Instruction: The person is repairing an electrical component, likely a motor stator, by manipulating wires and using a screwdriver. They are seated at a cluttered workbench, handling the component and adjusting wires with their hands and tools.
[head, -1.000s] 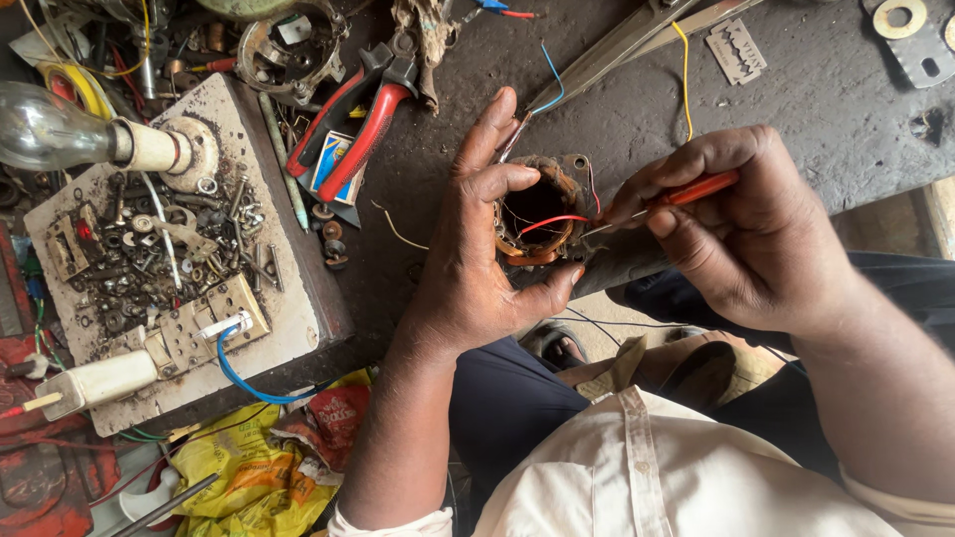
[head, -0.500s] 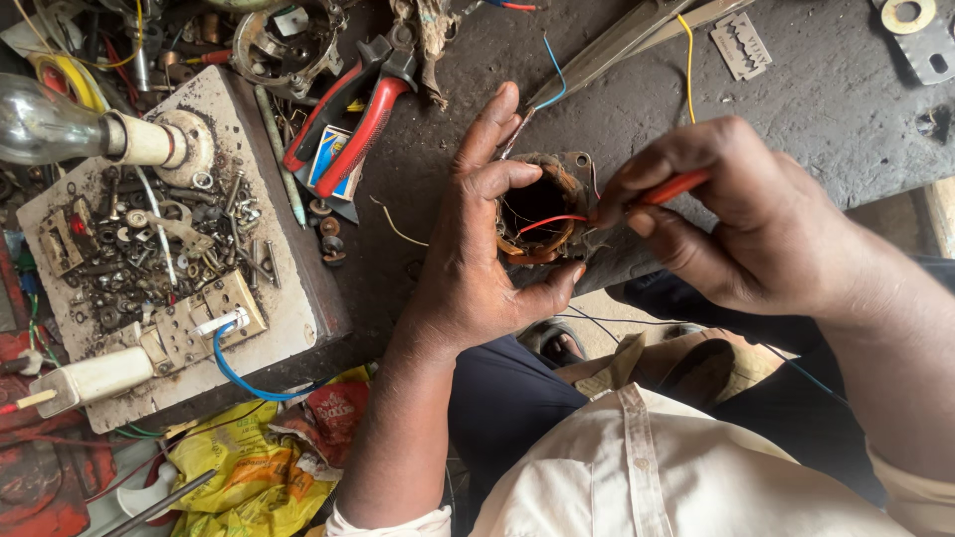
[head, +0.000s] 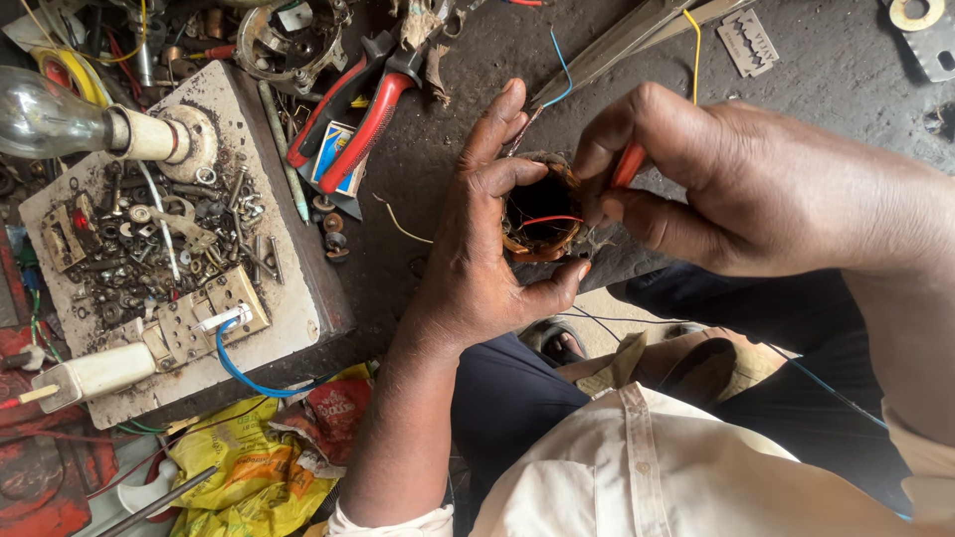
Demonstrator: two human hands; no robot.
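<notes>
My left hand (head: pixel 482 234) curls around a small round motor stator (head: pixel 542 214) with copper windings, holding it at the edge of a dark workbench (head: pixel 438 149). A thin red wire (head: pixel 549 220) crosses its hollow middle. My right hand (head: pixel 736 184) grips a red-handled tool (head: pixel 627 164) whose tip dips into the stator's rim; the tip itself is hidden by my fingers. Both hands touch the stator from opposite sides.
Red-handled pliers (head: pixel 353 114) lie at the back left. A white board (head: pixel 189 249) carries several screws, a switch and a lamp holder with a clear bulb (head: pixel 50 119). Metal shears (head: pixel 627 40) and a blade (head: pixel 746 42) lie behind. Yellow wrappers (head: pixel 249 467) sit below left.
My right hand has shifted left and turned over the stator, so the red tool handle now shows less. My left hand has kept its hold.
</notes>
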